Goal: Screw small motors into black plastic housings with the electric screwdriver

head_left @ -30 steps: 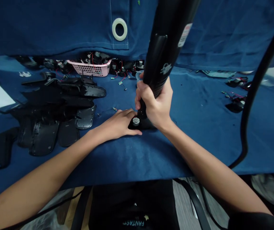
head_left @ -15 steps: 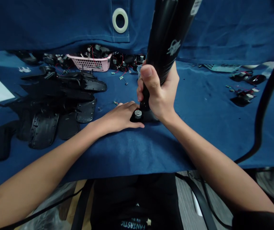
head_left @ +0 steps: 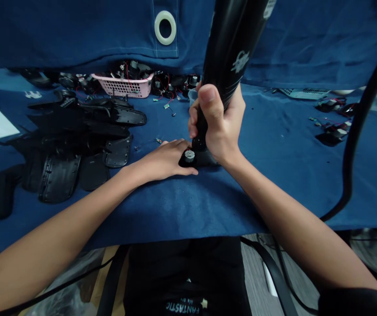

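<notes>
My right hand (head_left: 223, 120) is wrapped round a thick black electric screwdriver (head_left: 229, 57), thumb towards me. The tool leans with its top to the right, and its lower end comes down onto a small black plastic housing (head_left: 208, 159). A round silvery motor-like part (head_left: 189, 155) sits in the left end of that housing. My left hand (head_left: 170, 160) grips this end between thumb and fingers, pressing it against the table. The tool's tip and much of the housing are hidden behind the right hand.
Black plastic shells (head_left: 59, 175) are heaped on the blue cloth (head_left: 181, 210) at left. A pink basket (head_left: 125, 85) of wired parts stands behind, beside more wired parts (head_left: 168, 87). Further wired black parts (head_left: 333, 134) lie at right. A thick black cable (head_left: 349, 166) hangs there.
The thick black cable at right has swung slightly left. Both hands, the electric screwdriver and the housing stay in nearly the same place.
</notes>
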`<state>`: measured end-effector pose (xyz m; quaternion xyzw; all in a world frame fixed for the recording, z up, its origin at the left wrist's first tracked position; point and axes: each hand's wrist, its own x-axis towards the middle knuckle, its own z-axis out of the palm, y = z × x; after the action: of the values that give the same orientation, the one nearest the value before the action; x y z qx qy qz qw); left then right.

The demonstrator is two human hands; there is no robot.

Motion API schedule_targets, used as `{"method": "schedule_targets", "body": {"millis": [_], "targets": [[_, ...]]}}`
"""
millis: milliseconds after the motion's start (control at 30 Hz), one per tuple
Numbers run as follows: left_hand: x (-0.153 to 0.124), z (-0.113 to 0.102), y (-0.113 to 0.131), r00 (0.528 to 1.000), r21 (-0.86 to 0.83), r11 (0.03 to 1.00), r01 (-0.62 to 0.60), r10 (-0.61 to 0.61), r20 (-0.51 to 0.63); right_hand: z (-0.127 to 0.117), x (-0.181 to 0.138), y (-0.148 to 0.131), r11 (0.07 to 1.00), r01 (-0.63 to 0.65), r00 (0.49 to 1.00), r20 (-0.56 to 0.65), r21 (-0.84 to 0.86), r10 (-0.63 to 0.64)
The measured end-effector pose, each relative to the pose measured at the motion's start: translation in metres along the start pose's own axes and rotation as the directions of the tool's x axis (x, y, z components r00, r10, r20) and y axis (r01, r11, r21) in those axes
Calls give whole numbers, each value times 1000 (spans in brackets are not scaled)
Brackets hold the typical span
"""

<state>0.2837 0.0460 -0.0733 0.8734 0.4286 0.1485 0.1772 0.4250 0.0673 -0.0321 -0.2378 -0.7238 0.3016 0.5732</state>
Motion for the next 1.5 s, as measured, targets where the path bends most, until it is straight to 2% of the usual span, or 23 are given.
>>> {"method": "schedule_targets", "body": {"millis": [133, 267, 867, 1367, 1500], "targets": [[-2, -2, 1, 999, 59, 998, -36, 35, 17, 2, -1, 0, 1000, -21, 996, -82, -2, 21], [-3, -3, 2, 998, 86, 995, -59, 61, -27, 4, -1, 1, 1000, -12, 996, -84, 7, 12], [1, 0, 0, 1000, 52, 999, -2, 3, -27, 7, -1, 1, 999, 18, 991, -134, 47, -11], [2, 3, -2, 998, 77, 997, -25, 29, -59, 7, 1, 6, 999, -13, 990, -140, -35, 8], [1, 2, -2, 998, 64, 998, -27, 31, -58, 6, 0, 7, 1000, 9, 988, -156, -9, -11]]}}
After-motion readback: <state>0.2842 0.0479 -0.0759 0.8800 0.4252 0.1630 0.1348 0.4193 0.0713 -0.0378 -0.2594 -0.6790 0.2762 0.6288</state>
